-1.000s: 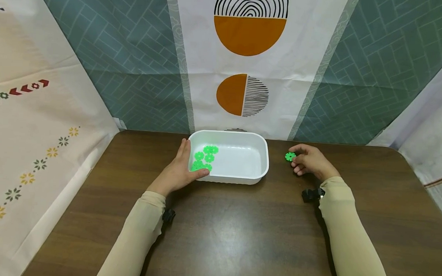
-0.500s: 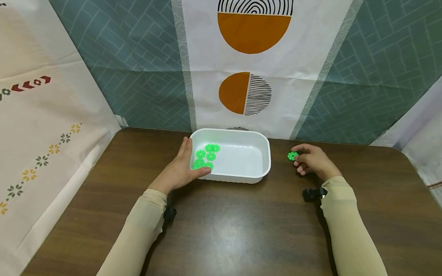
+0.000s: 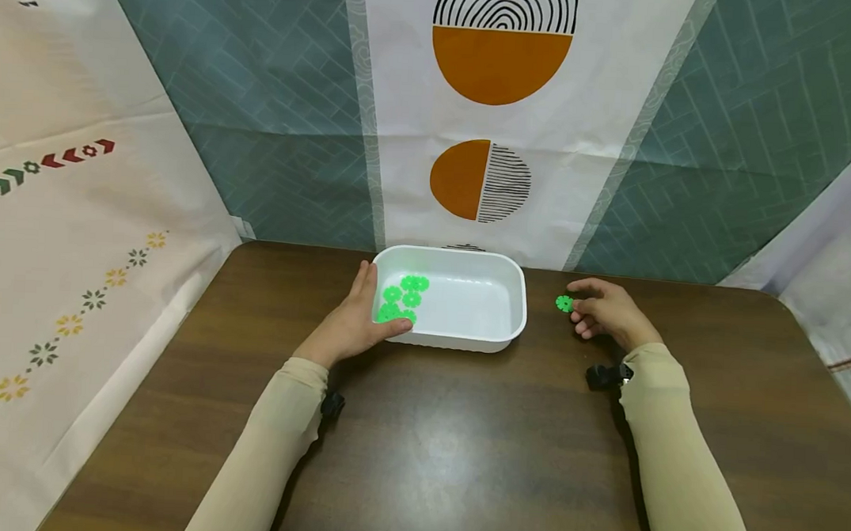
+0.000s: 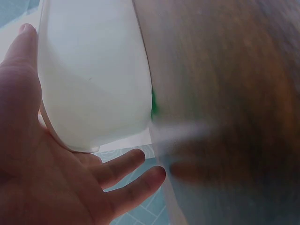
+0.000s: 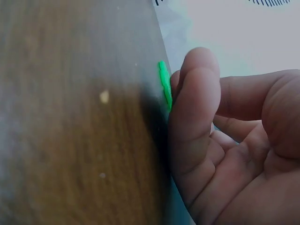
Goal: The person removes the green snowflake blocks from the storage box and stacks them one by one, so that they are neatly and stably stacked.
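Observation:
A white plastic tray (image 3: 465,340) stands against the back edge of the table. Several green notched plastic discs (image 3: 411,299) lie in its left end. My left hand (image 3: 348,321) rests around the tray's front left corner, fingers extended along the left wall and thumb across the front rim. In the left wrist view, the tray wall (image 4: 96,70) fills the space beside the thumb. To the right of the tray, my right hand (image 3: 609,313) pinches one green disc (image 3: 564,303) at its edge, low at the table. That disc (image 5: 165,84) appears edge-on beside the fingertips in the right wrist view.
The brown wooden table (image 3: 425,440) extends in front of the tray and to both sides. A patterned cloth (image 3: 486,189) hangs directly behind it. A flowered white cloth (image 3: 87,346) borders the left side. Pale specks (image 5: 104,96) dot the wood near my right hand.
The head view has shifted slightly, so everything appears a little farther right. The green disc at my right fingertips has edged slightly left relative to the hand. My left hand stays at the tray.

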Action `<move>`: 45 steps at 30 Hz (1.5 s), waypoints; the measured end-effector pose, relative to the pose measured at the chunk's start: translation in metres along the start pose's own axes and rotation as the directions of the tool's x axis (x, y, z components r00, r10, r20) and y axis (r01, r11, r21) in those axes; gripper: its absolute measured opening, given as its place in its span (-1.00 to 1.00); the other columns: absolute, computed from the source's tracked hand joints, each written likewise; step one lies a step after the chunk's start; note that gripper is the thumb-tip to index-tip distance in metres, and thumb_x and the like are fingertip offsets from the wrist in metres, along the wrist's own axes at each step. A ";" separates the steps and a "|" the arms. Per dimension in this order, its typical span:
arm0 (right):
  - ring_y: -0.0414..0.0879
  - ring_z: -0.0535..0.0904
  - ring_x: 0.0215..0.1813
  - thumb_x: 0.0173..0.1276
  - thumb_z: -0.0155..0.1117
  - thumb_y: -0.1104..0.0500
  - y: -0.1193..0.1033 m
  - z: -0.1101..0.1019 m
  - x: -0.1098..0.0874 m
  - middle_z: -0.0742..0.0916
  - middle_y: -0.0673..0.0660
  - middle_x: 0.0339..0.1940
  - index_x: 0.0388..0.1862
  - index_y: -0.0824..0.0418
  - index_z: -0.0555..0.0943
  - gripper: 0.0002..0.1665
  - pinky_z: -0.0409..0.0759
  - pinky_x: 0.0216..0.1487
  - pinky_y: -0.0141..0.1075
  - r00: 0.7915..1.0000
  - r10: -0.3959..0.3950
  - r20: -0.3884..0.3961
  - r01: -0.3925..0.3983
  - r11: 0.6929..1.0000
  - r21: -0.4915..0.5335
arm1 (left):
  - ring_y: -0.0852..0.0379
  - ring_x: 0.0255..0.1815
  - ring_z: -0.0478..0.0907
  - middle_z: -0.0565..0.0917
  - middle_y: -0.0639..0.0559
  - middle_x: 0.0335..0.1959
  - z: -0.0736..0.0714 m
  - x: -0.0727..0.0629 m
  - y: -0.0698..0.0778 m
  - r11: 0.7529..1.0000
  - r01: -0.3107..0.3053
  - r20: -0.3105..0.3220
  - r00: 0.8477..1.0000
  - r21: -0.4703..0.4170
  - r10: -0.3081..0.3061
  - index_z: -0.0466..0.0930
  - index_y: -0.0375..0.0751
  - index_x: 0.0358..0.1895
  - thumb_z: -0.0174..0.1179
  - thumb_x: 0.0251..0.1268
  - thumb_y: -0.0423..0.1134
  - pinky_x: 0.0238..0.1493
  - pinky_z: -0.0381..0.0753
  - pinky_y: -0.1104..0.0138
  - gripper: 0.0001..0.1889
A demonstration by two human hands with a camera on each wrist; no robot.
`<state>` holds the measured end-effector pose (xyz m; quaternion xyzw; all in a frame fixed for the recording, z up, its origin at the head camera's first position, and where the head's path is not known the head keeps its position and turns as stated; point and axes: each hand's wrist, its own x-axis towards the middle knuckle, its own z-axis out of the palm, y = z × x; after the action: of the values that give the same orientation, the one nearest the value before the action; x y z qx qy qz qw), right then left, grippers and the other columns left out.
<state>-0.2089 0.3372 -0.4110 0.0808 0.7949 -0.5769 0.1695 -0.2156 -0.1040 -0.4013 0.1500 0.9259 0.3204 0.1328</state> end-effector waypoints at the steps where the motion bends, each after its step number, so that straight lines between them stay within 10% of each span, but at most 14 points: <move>1: -0.10 0.61 -0.50 0.59 0.01 0.32 0.000 0.001 0.000 0.62 0.18 -0.39 0.51 0.39 0.22 -0.43 0.69 -0.34 -0.20 1.000 0.001 -0.006 -0.001 1.000 0.001 | -0.26 0.57 0.01 -0.52 0.13 0.63 0.001 0.000 0.000 1.000 0.001 0.004 1.000 0.000 -0.001 -0.52 -0.08 0.63 0.24 0.16 0.46 0.42 0.19 -0.12 0.32; 16: -0.02 0.62 -0.50 0.54 0.12 0.28 -0.066 0.032 -0.013 0.63 0.30 -0.41 0.33 0.36 0.42 -0.57 0.68 -0.39 -0.18 0.963 -0.271 -0.008 0.271 0.963 0.010 | -0.26 0.57 0.03 -0.48 0.03 0.64 0.001 0.001 -0.001 1.000 -0.006 -0.008 1.000 0.016 0.006 -0.48 -0.15 0.63 0.25 0.14 0.47 0.41 0.23 -0.09 0.34; 45: 0.08 0.63 -0.48 0.52 0.20 0.21 -0.153 0.119 0.034 0.63 0.29 -0.41 0.13 0.28 0.59 -0.72 0.71 -0.36 -0.13 0.926 -0.329 0.186 0.354 0.927 -0.124 | -0.20 0.58 0.01 -0.44 0.01 0.65 0.001 0.001 0.001 1.000 -0.003 -0.028 1.000 0.006 0.003 -0.46 -0.14 0.64 0.28 0.16 0.43 0.43 0.20 -0.05 0.32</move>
<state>-0.2692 0.1734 -0.3199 -0.1198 0.8228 -0.5387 0.1360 -0.2157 -0.1023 -0.4015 0.1472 0.9283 0.3200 0.1187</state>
